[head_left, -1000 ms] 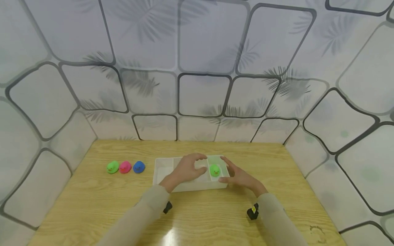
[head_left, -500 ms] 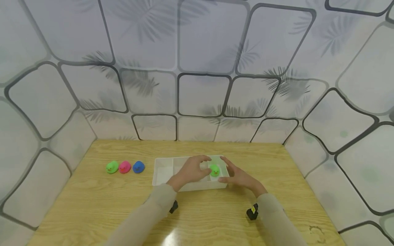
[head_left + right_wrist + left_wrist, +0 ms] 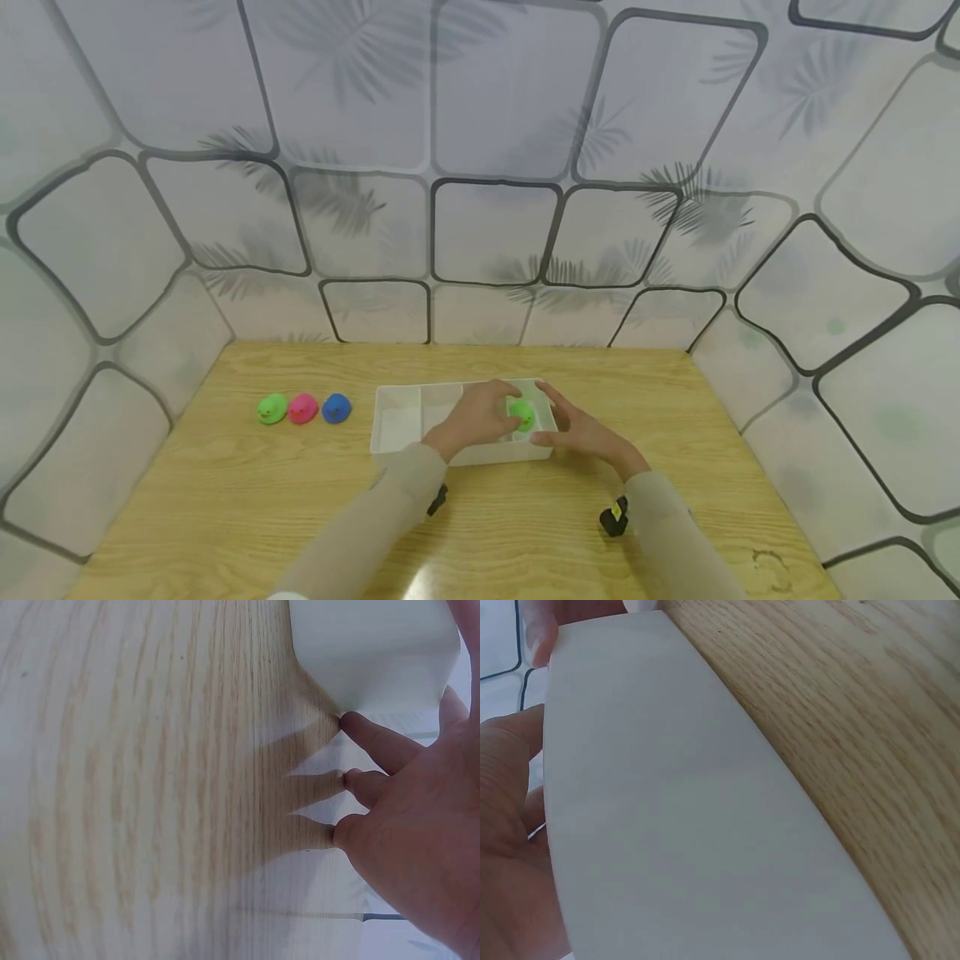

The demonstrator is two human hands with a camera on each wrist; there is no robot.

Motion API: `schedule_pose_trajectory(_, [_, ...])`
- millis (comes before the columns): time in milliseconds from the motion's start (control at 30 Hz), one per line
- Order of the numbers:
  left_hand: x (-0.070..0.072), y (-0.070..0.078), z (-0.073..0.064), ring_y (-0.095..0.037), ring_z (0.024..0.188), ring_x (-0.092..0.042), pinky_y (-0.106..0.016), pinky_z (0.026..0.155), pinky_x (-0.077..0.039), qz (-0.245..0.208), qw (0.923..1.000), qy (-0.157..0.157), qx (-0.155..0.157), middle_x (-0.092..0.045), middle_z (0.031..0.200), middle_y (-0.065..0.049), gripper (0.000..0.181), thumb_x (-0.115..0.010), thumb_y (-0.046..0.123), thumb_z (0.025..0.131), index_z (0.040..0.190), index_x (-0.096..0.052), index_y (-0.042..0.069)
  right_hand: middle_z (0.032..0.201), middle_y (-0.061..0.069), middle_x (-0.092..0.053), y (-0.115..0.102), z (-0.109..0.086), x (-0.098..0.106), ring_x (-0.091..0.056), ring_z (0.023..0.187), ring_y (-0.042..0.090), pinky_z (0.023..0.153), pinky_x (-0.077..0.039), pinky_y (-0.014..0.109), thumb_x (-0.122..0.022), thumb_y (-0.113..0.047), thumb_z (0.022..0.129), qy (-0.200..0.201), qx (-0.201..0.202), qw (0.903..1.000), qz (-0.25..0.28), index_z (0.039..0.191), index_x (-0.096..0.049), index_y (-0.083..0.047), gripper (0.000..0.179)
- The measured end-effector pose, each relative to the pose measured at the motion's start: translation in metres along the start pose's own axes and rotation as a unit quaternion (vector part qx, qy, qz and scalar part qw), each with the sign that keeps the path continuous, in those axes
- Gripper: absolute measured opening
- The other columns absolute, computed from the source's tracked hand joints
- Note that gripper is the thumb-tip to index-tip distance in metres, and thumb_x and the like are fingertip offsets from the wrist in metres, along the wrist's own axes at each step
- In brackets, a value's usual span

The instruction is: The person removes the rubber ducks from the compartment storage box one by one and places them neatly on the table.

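A white divided tray (image 3: 396, 425) lies on the table, with a green rubber duck (image 3: 524, 412) in its rightmost compartment. My left hand (image 3: 480, 415) reaches over the tray from the left. Its thumb overlaps the duck's left edge in the head view, and the fingers arch behind it, spread apart. At the tray's right end my right hand (image 3: 587, 429) holds the tray between thumb and index finger, while the other fingertips meet the table in the right wrist view. From the left wrist, the tray's front wall (image 3: 667, 795) hides the duck; part of the left hand (image 3: 510, 825) shows behind it.
Left of the tray, a green duck (image 3: 272, 408), a pink duck (image 3: 303, 408) and a blue duck (image 3: 336, 407) stand in a row on the wooden table (image 3: 510, 533). Patterned curtain-like walls (image 3: 495, 233) enclose the table at the back and sides.
My left hand has moved right across the tray, its thumb coming up to the green duck. The right hand stays at the tray's end, and the row of ducks stays put.
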State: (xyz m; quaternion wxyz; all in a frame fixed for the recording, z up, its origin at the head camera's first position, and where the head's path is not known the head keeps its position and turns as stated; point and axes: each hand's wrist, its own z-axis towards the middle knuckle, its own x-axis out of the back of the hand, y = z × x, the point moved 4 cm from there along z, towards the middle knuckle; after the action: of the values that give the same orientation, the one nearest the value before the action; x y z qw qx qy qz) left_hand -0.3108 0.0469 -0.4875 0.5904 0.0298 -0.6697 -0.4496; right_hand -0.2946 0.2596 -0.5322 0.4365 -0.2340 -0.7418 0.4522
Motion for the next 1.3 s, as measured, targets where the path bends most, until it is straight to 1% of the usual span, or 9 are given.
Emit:
schedule_pose_trajectory(267, [-0.006, 0.002, 0.010, -0.031, 0.131, -0.066, -0.047, 0.113, -0.052, 0.070, 0.9974, -0.001, -0.019, -0.072, 0.135, -0.013, 0.045, -0.076, 0.026, 0.093, 0.132, -0.071, 0.003, 0.174, 0.021, -0.022, 0.000, 0.001, 0.000, -0.026, 0.160, 0.042, 0.125, -0.030, 0.066, -0.075, -0.037, 0.099, -0.001, 0.001, 1.0000, -0.002, 0.169, -0.004, -0.044, 0.100])
schedule_pose_trajectory(500, [-0.010, 0.004, 0.014, -0.033, 0.130, -0.065, -0.048, 0.114, -0.051, 0.061, 0.9980, -0.016, 0.007, -0.071, 0.135, -0.014, 0.045, -0.077, 0.024, 0.092, 0.130, -0.071, 0.002, 0.173, 0.020, -0.025, -0.001, 0.000, 0.000, -0.029, 0.159, 0.040, 0.125, -0.030, 0.064, -0.075, -0.037, 0.098, 0.001, 0.000, 1.0000, -0.001, 0.169, -0.005, -0.043, 0.100])
schedule_pose_trajectory(700, [-0.015, 0.006, 0.018, -0.033, 0.130, -0.064, -0.047, 0.114, -0.050, 0.094, 0.9949, -0.032, 0.016, -0.069, 0.136, -0.014, 0.044, -0.076, 0.026, 0.092, 0.129, -0.073, 0.004, 0.173, 0.020, -0.027, 0.000, 0.001, 0.000, -0.033, 0.158, 0.038, 0.125, -0.032, 0.063, -0.075, -0.036, 0.099, 0.000, 0.002, 1.0000, 0.004, 0.169, -0.004, -0.041, 0.100])
schedule_pose_trajectory(833, [-0.016, 0.007, 0.020, -0.030, 0.127, -0.066, -0.044, 0.111, -0.053, 0.100, 0.9939, -0.041, 0.022, -0.071, 0.133, -0.013, 0.043, -0.076, 0.027, 0.093, 0.128, -0.074, 0.003, 0.172, 0.019, -0.029, 0.000, 0.000, 0.000, -0.035, 0.157, 0.037, 0.125, -0.032, 0.062, -0.075, -0.035, 0.099, -0.002, 0.003, 1.0000, 0.004, 0.169, -0.004, -0.040, 0.100])
schedule_pose_trajectory(933, [-0.016, 0.007, 0.021, -0.023, 0.114, -0.068, -0.036, 0.100, -0.056, 0.097, 0.9938, -0.046, 0.028, -0.074, 0.127, -0.010, 0.039, -0.077, 0.026, 0.093, 0.124, -0.076, 0.003, 0.172, 0.018, -0.030, -0.001, 0.000, -0.001, -0.035, 0.157, 0.037, 0.125, -0.032, 0.062, -0.075, -0.035, 0.099, -0.003, 0.004, 1.0000, 0.005, 0.170, -0.003, -0.040, 0.100])
schedule_pose_trajectory(1000, [-0.016, 0.008, 0.022, -0.016, 0.095, -0.066, -0.028, 0.084, -0.055, 0.094, 0.9938, -0.051, 0.030, -0.076, 0.111, -0.007, 0.029, -0.077, 0.025, 0.093, 0.112, -0.079, 0.004, 0.172, 0.019, -0.029, -0.001, 0.000, -0.001, -0.034, 0.157, 0.037, 0.125, -0.032, 0.063, -0.075, -0.036, 0.099, -0.003, 0.004, 1.0000, 0.004, 0.170, -0.003, -0.040, 0.100])
schedule_pose_trajectory(1133, [-0.015, 0.009, 0.023, -0.009, 0.063, -0.047, -0.021, 0.059, -0.040, 0.072, 0.9946, -0.063, 0.040, -0.062, 0.076, 0.002, 0.014, -0.077, 0.022, 0.093, 0.090, -0.078, 0.009, 0.173, 0.019, -0.028, -0.002, -0.001, -0.002, -0.032, 0.158, 0.038, 0.125, -0.032, 0.063, -0.075, -0.036, 0.099, -0.002, 0.004, 1.0000, 0.003, 0.170, -0.003, -0.039, 0.100])
schedule_pose_trajectory(1200, [-0.014, 0.010, 0.023, -0.008, 0.059, -0.043, -0.019, 0.056, -0.037, 0.063, 0.9948, -0.066, 0.046, -0.055, 0.070, 0.005, 0.012, -0.077, 0.021, 0.093, 0.091, -0.079, 0.009, 0.173, 0.018, -0.027, -0.003, -0.001, -0.002, -0.031, 0.159, 0.037, 0.125, -0.033, 0.062, -0.074, -0.035, 0.099, -0.003, 0.004, 1.0000, 0.005, 0.170, -0.003, -0.038, 0.101])
schedule_pose_trajectory(1300, [-0.013, 0.012, 0.023, -0.008, 0.060, -0.045, -0.019, 0.057, -0.038, 0.056, 0.9953, -0.061, 0.051, -0.060, 0.073, 0.005, 0.015, -0.077, 0.018, 0.092, 0.101, -0.082, 0.007, 0.173, 0.017, -0.027, -0.004, -0.001, -0.002, -0.032, 0.158, 0.037, 0.125, -0.034, 0.061, -0.074, -0.035, 0.099, -0.004, 0.005, 1.0000, 0.004, 0.170, -0.002, -0.037, 0.101])
